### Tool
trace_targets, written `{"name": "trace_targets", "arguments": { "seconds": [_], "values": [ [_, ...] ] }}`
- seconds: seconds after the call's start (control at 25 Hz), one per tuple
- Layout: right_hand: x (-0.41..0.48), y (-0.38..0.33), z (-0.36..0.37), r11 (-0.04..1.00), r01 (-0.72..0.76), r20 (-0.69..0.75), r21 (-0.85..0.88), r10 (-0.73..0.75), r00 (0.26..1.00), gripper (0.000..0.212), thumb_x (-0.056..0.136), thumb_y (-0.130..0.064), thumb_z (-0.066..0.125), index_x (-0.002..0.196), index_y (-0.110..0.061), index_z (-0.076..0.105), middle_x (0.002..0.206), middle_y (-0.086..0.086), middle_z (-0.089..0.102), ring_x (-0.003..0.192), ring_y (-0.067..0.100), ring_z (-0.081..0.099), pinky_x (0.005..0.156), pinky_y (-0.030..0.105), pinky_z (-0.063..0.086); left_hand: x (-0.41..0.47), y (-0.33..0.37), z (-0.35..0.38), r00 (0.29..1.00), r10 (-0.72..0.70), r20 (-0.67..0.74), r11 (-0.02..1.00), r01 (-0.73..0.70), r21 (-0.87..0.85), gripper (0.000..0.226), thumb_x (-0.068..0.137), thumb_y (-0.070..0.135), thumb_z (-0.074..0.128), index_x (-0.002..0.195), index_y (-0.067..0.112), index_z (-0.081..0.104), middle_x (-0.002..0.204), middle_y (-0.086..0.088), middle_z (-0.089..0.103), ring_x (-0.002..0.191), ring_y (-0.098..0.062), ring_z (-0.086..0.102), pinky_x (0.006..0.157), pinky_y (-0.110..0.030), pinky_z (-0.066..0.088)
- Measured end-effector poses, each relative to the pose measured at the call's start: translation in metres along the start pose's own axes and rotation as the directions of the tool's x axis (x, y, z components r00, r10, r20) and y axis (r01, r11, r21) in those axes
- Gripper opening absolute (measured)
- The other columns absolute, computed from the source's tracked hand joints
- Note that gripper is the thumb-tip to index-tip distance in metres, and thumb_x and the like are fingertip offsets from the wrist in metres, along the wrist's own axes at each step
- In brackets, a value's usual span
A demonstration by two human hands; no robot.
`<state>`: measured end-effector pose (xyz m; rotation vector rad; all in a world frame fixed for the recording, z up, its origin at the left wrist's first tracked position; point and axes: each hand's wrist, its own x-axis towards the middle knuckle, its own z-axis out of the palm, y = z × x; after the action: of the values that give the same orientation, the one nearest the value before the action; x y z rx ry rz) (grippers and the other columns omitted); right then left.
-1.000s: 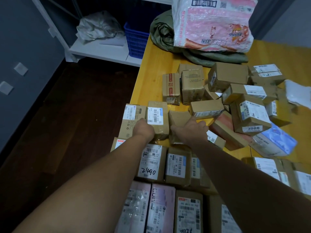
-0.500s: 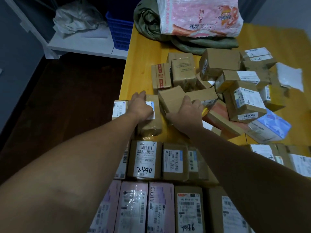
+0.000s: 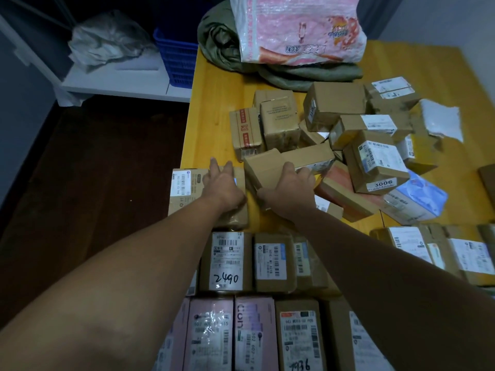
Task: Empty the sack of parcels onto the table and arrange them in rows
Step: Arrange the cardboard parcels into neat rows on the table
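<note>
At the tabletop's (image 3: 214, 116) left edge, the left hand (image 3: 223, 188) presses flat-fingered on a taped parcel (image 3: 236, 218), seemingly squaring a new row. The right hand (image 3: 288, 191) curls round a plain box (image 3: 263, 167) beside the unsorted pile (image 3: 375, 162). The sack (image 3: 222, 41) lies slack at the far edge.

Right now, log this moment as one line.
left hand: flat on taped parcel | right hand: grips plain box | near rows: laid | pile: unsorted | sack: lying at far end of table
</note>
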<state>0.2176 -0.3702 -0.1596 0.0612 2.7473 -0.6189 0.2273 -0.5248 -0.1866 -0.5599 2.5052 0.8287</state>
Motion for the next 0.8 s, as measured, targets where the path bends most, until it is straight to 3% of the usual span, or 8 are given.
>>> {"name": "trace_targets", "arguments": {
  "seconds": [0.12,0.24,0.36,0.44,0.56,0.68,0.8],
  "values": [
    [-0.003,-0.001,-0.002,1.000,0.003,-0.014,0.011,-0.003,1.000,0.080,0.079,-0.049,0.074,0.140,-0.013,0.038,0.136,0.016,0.037,0.130,0.035,0.031,0.102,0.046,0.038,-0.005,0.002,-0.003,1.000,0.024,-0.020,1.000,-0.023,0.012,0.093,0.089,0.017,0.070,0.159,0.025,0.010,0.167,-0.006,-0.014,0.152,-0.040,-0.001,0.120,-0.052,0.019],
    [-0.007,-0.001,-0.012,0.999,0.005,-0.026,0.043,-0.004,1.000,0.075,0.080,-0.050,0.072,0.137,-0.013,0.040,0.135,0.017,0.039,0.130,0.035,0.032,0.101,0.045,0.037,-0.011,0.004,-0.007,0.989,0.077,-0.126,0.997,-0.081,-0.021,0.084,0.089,0.012,0.063,0.158,0.021,0.016,0.167,-0.009,-0.004,0.152,-0.034,0.001,0.121,-0.050,0.018],
    [-0.014,-0.003,-0.026,0.993,-0.037,-0.002,0.108,0.038,0.999,0.078,0.080,-0.057,0.068,0.140,-0.016,0.041,0.139,0.017,0.042,0.132,0.036,0.034,0.104,0.047,0.038,-0.022,0.014,-0.012,0.973,0.062,-0.223,0.972,-0.109,-0.207,0.063,0.093,0.015,0.058,0.151,0.011,0.032,0.158,-0.013,0.027,0.144,-0.034,0.028,0.115,-0.046,0.032],
    [-0.022,-0.005,-0.039,0.981,-0.091,0.029,0.172,0.087,0.996,0.079,0.079,-0.061,0.064,0.141,-0.018,0.043,0.138,0.016,0.046,0.130,0.036,0.040,0.105,0.050,0.042,-0.031,0.024,-0.016,0.975,-0.035,-0.221,0.910,-0.060,-0.411,0.050,0.096,0.022,0.057,0.142,0.008,0.042,0.138,-0.013,0.049,0.125,-0.033,0.049,0.097,-0.041,0.044],
    [-0.041,-0.006,-0.068,0.900,-0.163,0.092,0.405,0.137,0.986,0.059,0.084,-0.058,0.057,0.128,-0.018,0.055,0.126,0.010,0.058,0.113,0.029,0.055,0.100,0.050,0.049,-0.051,0.038,-0.019,0.988,-0.148,-0.055,0.678,0.061,-0.732,0.043,0.096,0.031,0.058,0.130,0.005,0.053,0.108,-0.007,0.063,0.094,-0.025,0.061,0.073,-0.038,0.051],
    [-0.061,0.003,-0.089,0.733,-0.258,0.193,0.630,0.174,0.966,0.032,0.094,-0.048,0.052,0.100,-0.020,0.067,0.100,0.002,0.069,0.092,0.020,0.064,0.091,0.042,0.056,-0.077,0.046,-0.012,0.981,-0.035,0.190,0.336,0.190,-0.922,0.037,0.096,0.043,0.057,0.123,0.017,0.059,0.106,-0.009,0.070,0.097,-0.025,0.068,0.085,-0.044,0.059],
    [-0.077,0.021,-0.098,0.594,-0.331,0.244,0.734,0.224,0.944,0.037,0.088,-0.055,0.053,0.103,-0.026,0.068,0.101,0.003,0.076,0.088,0.019,0.073,0.077,0.041,0.063,-0.099,0.055,-0.002,0.947,0.095,0.308,0.190,0.287,-0.939,0.045,0.093,0.055,0.058,0.117,0.017,0.060,0.110,-0.016,0.070,0.107,-0.034,0.068,0.097,-0.057,0.052]
  ]
}}
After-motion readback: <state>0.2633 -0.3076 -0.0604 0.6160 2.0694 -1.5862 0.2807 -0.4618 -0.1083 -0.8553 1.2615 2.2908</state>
